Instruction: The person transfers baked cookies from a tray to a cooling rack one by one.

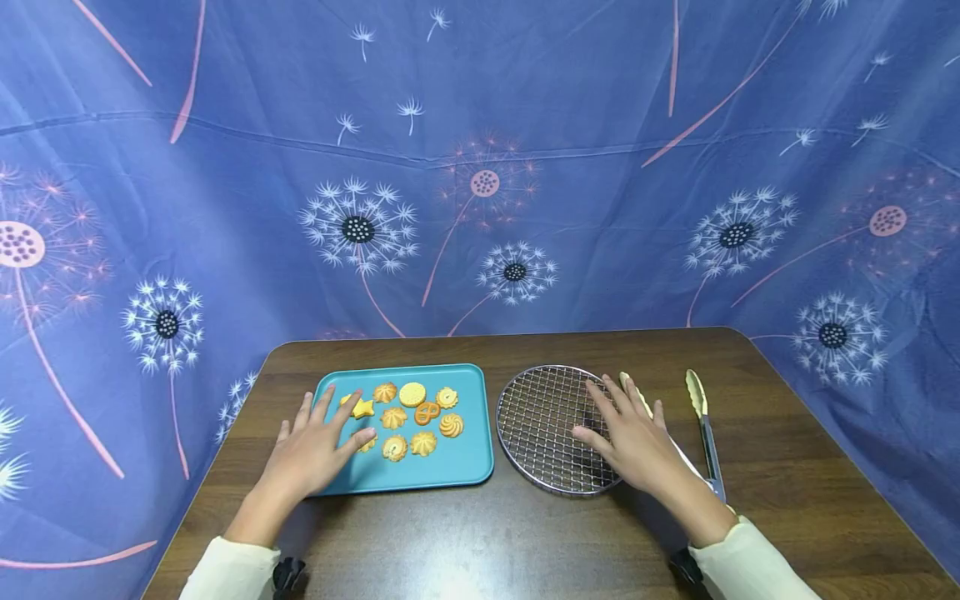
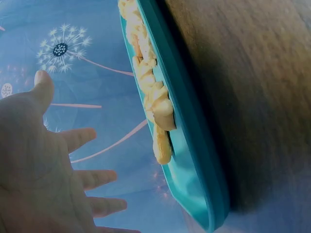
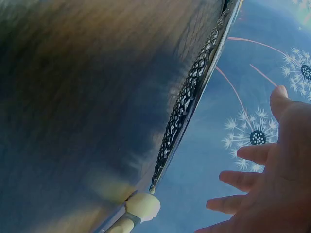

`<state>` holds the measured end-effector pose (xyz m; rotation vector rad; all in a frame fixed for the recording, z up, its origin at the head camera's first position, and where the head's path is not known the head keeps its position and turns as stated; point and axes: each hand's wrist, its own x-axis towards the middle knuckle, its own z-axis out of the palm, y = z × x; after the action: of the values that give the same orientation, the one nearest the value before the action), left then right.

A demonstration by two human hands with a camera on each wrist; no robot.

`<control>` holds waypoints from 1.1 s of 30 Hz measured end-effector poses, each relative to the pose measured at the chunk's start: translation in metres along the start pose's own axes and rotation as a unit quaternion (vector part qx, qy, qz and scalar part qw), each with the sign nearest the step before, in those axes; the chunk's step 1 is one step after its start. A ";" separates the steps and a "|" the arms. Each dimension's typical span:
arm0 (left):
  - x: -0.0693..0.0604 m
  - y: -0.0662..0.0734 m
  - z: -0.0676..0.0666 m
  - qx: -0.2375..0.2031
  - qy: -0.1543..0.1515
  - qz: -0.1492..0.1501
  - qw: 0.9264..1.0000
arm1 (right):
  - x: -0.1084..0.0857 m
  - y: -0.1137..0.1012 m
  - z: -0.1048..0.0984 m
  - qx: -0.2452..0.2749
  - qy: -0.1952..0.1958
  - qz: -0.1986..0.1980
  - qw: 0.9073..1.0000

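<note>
My left hand (image 1: 306, 454) hovers with spread fingers over the left end of a teal tray (image 1: 465, 467). On that tray lie several cookies, among them a pretzel-shaped cookie (image 1: 427, 412), a star-shaped cookie (image 1: 363, 408) and a round yellow cookie (image 1: 412, 394); the left hand partly covers some. Fingers spread, my right hand (image 1: 637, 446) is above the right side of a round wire rack (image 1: 540, 425). A pair of tongs (image 1: 708, 446) with cream tips lies to the right, one arm partly behind the right hand. In both wrist views, neither hand holds anything.
The brown wooden table (image 1: 457, 542) carries all these things. Behind it hangs a blue cloth (image 1: 585, 250) with a dandelion print. The tray and the rack stand side by side with a narrow gap.
</note>
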<state>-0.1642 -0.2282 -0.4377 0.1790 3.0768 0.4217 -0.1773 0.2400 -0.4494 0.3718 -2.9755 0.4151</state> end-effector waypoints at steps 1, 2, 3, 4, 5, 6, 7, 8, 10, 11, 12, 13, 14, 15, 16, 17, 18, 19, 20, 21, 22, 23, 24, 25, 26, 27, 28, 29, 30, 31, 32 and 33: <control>0.000 0.000 0.000 0.000 0.000 -0.001 1.000 | 0.000 0.000 0.000 0.002 -0.001 0.000 1.000; 0.000 -0.001 0.000 0.000 -0.001 -0.001 1.000 | 0.000 0.000 -0.001 0.004 -0.001 0.001 1.000; 0.000 -0.001 0.001 0.000 -0.001 -0.001 1.000 | 0.000 0.000 -0.001 0.005 -0.002 0.000 1.000; 0.000 -0.002 0.001 -0.001 -0.001 -0.001 1.000 | 0.000 0.000 -0.002 0.005 -0.002 0.001 1.000; 0.000 -0.002 0.001 -0.001 -0.001 -0.002 1.000 | -0.001 0.000 -0.002 0.007 -0.003 0.002 1.000; 0.000 -0.002 0.001 -0.001 -0.001 -0.002 1.000 | -0.001 0.000 -0.003 0.008 -0.005 0.003 1.000; 0.000 -0.003 0.001 -0.001 -0.001 -0.002 1.000 | -0.001 0.001 -0.003 0.008 -0.006 0.005 1.000; 0.000 -0.003 0.001 -0.001 -0.002 -0.002 1.000 | -0.001 0.001 -0.004 0.009 -0.008 0.007 1.000; 0.000 -0.004 0.002 -0.002 -0.002 -0.003 1.000 | -0.001 0.002 -0.005 0.010 -0.009 0.010 1.000; 0.000 -0.004 0.002 -0.002 -0.002 -0.003 1.000 | -0.001 0.002 -0.005 0.009 -0.010 0.010 1.000; 0.000 -0.005 0.002 -0.002 -0.002 -0.003 1.000 | -0.001 0.003 -0.005 0.009 -0.011 0.011 1.000; 0.000 -0.005 0.002 -0.004 -0.002 -0.004 1.000 | -0.001 0.003 -0.005 0.008 -0.011 0.011 1.000; 0.000 -0.006 0.002 -0.005 -0.002 -0.004 1.000 | -0.001 0.004 -0.005 0.009 -0.012 0.011 1.000; 0.000 -0.006 0.003 -0.006 -0.002 -0.004 1.000 | -0.002 0.005 -0.006 0.007 -0.012 0.012 1.000; -0.001 -0.006 0.003 -0.008 -0.002 -0.005 1.000 | -0.002 0.005 -0.006 0.008 -0.013 0.012 1.000; -0.001 -0.007 0.003 -0.009 -0.002 -0.005 1.000 | -0.002 0.006 -0.006 0.008 -0.014 0.013 1.000; -0.001 -0.007 0.003 -0.010 -0.002 -0.005 1.000 | -0.003 0.006 -0.006 0.009 -0.014 0.013 1.000; -0.001 -0.007 0.003 -0.012 -0.002 -0.005 1.000 | -0.003 0.007 -0.006 0.009 -0.013 0.014 1.000; -0.002 -0.008 0.003 -0.013 -0.002 -0.005 1.000 | -0.004 0.009 -0.006 0.009 -0.012 0.015 1.000; -0.002 -0.008 0.003 -0.014 -0.003 -0.006 1.000 | -0.005 0.010 -0.006 0.008 -0.011 0.015 1.000; -0.002 -0.008 0.003 -0.014 -0.002 -0.006 1.000 | -0.005 0.011 -0.006 0.010 -0.009 0.015 1.000; -0.002 -0.009 0.003 -0.014 -0.002 -0.006 1.000 | -0.006 0.012 -0.006 0.009 -0.008 0.015 1.000; -0.002 -0.009 0.003 -0.015 -0.002 -0.007 1.000 | -0.007 0.013 -0.006 0.007 -0.007 0.016 1.000; -0.003 -0.010 0.004 -0.016 -0.003 -0.009 1.000 | -0.007 0.014 -0.006 0.007 -0.006 0.016 1.000; -0.003 -0.010 0.004 -0.017 -0.004 -0.011 1.000 | -0.008 0.015 -0.006 0.007 -0.005 0.015 1.000; -0.003 -0.011 0.005 -0.018 -0.005 -0.012 1.000 | -0.008 0.016 -0.006 0.007 -0.004 0.014 1.000; -0.003 -0.012 0.005 -0.019 -0.007 -0.014 1.000 | -0.009 0.017 -0.006 0.009 -0.003 0.014 1.000; -0.003 -0.013 0.006 -0.021 -0.009 -0.016 1.000 | -0.009 0.019 -0.006 0.007 -0.004 0.014 1.000; -0.003 -0.014 0.007 -0.023 -0.011 -0.018 1.000 | -0.009 0.020 -0.006 0.008 -0.004 0.015 1.000; -0.003 -0.015 0.007 -0.024 -0.014 -0.020 0.999 | -0.010 0.021 -0.006 0.008 -0.005 0.015 1.000; -0.003 -0.016 0.008 -0.025 -0.017 -0.022 0.999 | -0.010 0.022 -0.006 0.008 -0.007 0.016 1.000; -0.003 -0.017 0.008 -0.026 -0.020 -0.023 0.999 | -0.010 0.023 -0.007 0.008 -0.009 0.017 1.000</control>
<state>-0.1632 -0.2424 -0.4503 0.1122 3.0207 0.4894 -0.1729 0.2653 -0.4504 0.3296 -3.0006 0.4424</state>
